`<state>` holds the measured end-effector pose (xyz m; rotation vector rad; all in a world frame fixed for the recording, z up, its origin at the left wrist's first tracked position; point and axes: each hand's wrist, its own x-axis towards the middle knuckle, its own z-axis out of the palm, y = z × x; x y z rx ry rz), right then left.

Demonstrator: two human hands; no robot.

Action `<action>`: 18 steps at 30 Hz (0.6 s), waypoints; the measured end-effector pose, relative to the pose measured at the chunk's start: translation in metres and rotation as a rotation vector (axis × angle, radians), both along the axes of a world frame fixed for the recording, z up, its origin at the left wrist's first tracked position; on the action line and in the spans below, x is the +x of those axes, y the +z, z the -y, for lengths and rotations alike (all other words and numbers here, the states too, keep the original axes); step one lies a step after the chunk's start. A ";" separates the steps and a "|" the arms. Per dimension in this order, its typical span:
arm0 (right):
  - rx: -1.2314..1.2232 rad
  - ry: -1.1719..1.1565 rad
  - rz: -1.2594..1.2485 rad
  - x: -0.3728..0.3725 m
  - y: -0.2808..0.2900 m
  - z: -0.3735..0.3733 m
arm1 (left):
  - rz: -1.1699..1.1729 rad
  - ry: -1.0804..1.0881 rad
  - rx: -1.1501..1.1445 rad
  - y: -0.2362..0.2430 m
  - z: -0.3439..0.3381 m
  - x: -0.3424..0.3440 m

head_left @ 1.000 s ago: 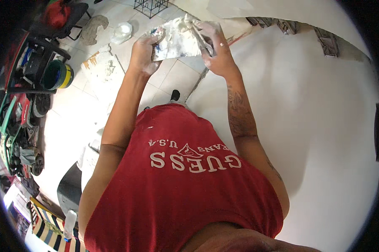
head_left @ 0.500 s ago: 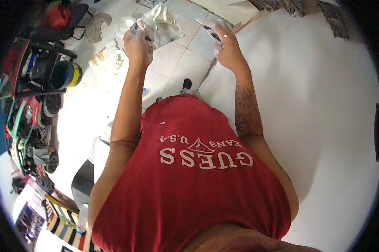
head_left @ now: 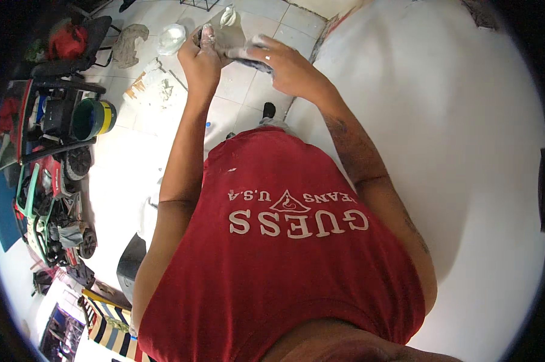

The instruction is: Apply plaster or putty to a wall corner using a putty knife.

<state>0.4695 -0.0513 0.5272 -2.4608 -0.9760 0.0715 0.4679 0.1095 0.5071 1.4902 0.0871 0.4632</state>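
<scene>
At the upper middle, my left hand (head_left: pixel 201 63) is closed around a flat, light-coloured plate (head_left: pixel 231 39), its thumb smeared with white paste. A lump of white paste (head_left: pixel 229 17) sits on the plate's far part. My right hand (head_left: pixel 293 72) is closed on a flat scraper (head_left: pixel 253 64) with a dark edge, and white paste coats its fingers. The scraper reaches the near right side of the plate; whether it touches is hard to tell. Its handle is mostly hidden by my fingers.
A smooth white wall (head_left: pixel 441 139) fills the right side. On the tiled floor lie a white bowl (head_left: pixel 171 39), a paste-smeared sheet (head_left: pixel 154 90) and a grey cloth (head_left: pixel 129 47). At left stand a green bucket with yellow band (head_left: pixel 94 119), a shelf and a ride-on toy (head_left: pixel 37 208).
My right hand has moved left with the scraper, from beside the wall to the plate. My left hand keeps hold of the plate. The view has shifted slightly.
</scene>
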 end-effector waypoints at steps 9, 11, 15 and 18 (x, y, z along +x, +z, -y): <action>0.656 -0.086 -0.178 -0.002 0.047 0.034 | -0.273 -0.088 -0.866 0.014 -0.014 0.002; 0.502 -0.024 0.255 -0.006 0.046 0.012 | -0.253 -0.180 -0.700 0.017 -0.003 -0.002; 0.378 -0.125 0.171 -0.004 -0.001 0.005 | -0.276 -0.140 -0.934 0.015 -0.001 -0.001; 0.157 -0.192 0.112 0.006 -0.059 0.030 | -0.285 -0.092 -0.957 -0.004 -0.010 0.002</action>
